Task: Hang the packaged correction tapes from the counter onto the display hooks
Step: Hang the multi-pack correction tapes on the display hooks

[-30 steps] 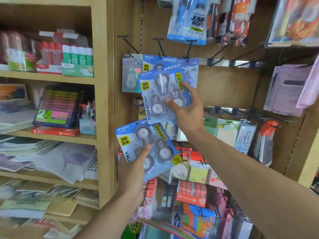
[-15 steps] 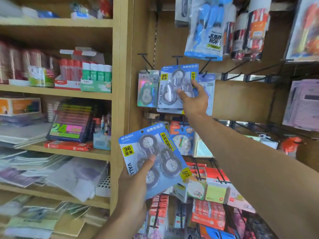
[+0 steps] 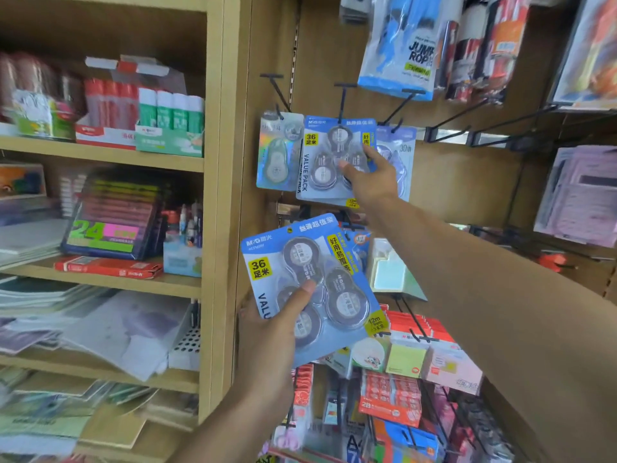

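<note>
The hanging correction tape pack [image 3: 329,158] sits on a black display hook [image 3: 343,101] on the brown wall panel, at about 12 o'clock in the view. Its blue card reads "36", "VALUE PACK" and "12m", with three clear round tape cases under the blister. The right hand [image 3: 369,177] lies against its lower right part, thumb on the blister front and fingers at the card's right edge; whether they pinch the card or only rest there cannot be told.

At the centre, the left hand [image 3: 270,339] holds a second correction tape pack [image 3: 312,284], tilted, thumb pressed on the front and the other fingers hidden behind. This card reads "M&G", "36", "VAL..." and "12m", plus Chinese lettering on a yellow strip.

At 9 o'clock of the hanging pack, touching its edge, hangs a single-tape pack [image 3: 275,152] with a holographic card; at 3 o'clock a pale blue pack [image 3: 399,155] marked "30m". Above, at 1 o'clock, hangs a bag [image 3: 399,45] printed "JUMP ROPE". On the wooden shelf unit [image 3: 218,195] at 9 o'clock stand boxes of glue sticks [image 3: 170,110] and a dark pack marked "24" [image 3: 112,225].
</note>
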A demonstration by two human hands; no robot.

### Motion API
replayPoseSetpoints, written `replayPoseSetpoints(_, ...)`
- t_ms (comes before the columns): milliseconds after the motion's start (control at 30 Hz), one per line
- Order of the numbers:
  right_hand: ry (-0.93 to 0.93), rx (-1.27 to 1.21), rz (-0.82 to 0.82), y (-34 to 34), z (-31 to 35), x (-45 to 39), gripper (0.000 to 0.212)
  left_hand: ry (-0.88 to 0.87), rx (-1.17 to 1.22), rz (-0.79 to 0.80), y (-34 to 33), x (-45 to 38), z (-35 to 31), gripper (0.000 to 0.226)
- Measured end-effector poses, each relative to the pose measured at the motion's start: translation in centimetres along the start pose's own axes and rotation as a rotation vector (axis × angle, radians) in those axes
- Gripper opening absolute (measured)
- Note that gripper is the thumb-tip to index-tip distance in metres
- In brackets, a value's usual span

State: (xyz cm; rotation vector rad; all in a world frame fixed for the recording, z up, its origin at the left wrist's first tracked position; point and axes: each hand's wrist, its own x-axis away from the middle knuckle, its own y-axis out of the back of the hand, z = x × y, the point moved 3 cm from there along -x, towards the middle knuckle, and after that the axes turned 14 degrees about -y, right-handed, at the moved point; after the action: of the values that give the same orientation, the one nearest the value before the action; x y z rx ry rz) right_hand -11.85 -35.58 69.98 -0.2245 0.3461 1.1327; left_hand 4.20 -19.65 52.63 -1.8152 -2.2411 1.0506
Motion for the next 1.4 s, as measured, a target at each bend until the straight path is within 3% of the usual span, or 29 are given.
replayPoseSetpoints(167, -0.026, 0.069, 0.022, 0.4, -2.0, 0.1, 0.068, 0.013, 0.023, 0.013, 0.1, -0.2, 0.4, 0.040)
replayPoseSetpoints(300, -0.012, 0.131, -0.020, 2.1, -3.1, 2.0, 0.046, 0.000, 0.039, 0.020, -0.6, -0.3, 0.4, 0.043)
replayPoseSetpoints(433, 0.021, 0.112, 0.111, 3.5, -2.8, 6.2, 0.031, -0.007, 0.054, 0.022, -1.6, 0.0, 0.3, 0.039)
replayPoseSetpoints(633, 0.058, 0.125, 0.272, 6.4, -2.6, 13.5, 0.036, -0.040, 0.029, -0.052, -3.0, 0.5, 0.3, 0.030)
replayPoseSetpoints(833, 0.013, 0.126, 0.332, 9.0, -4.8, 17.6, 0.050, -0.087, 0.101, -0.105, -4.3, 1.6, 0.4, 0.030)
replayPoseSetpoints(933, -0.013, 0.092, 0.294, 10.2, -5.4, 17.7, 0.045, -0.029, 0.233, -0.091, -4.6, 2.0, 0.7, 0.051)
replayPoseSetpoints(1033, -0.074, 0.059, 0.306, 11.2, -6.0, 17.4, 0.036, -0.038, 0.204, -0.057, -4.4, 2.0, 1.6, 0.064)
replayPoseSetpoints(1167, -0.052, 0.079, 0.258, 11.7, -6.3, 16.8, 0.036, -0.125, -0.012, -0.088, -3.4, 1.8, 2.4, 0.031)
replayPoseSetpoints(1400, 0.077, -0.015, 0.105, 9.1, -5.3, 13.3, 0.040, -0.180, -0.166, -0.082, -0.4, 0.9, 3.9, 0.020)
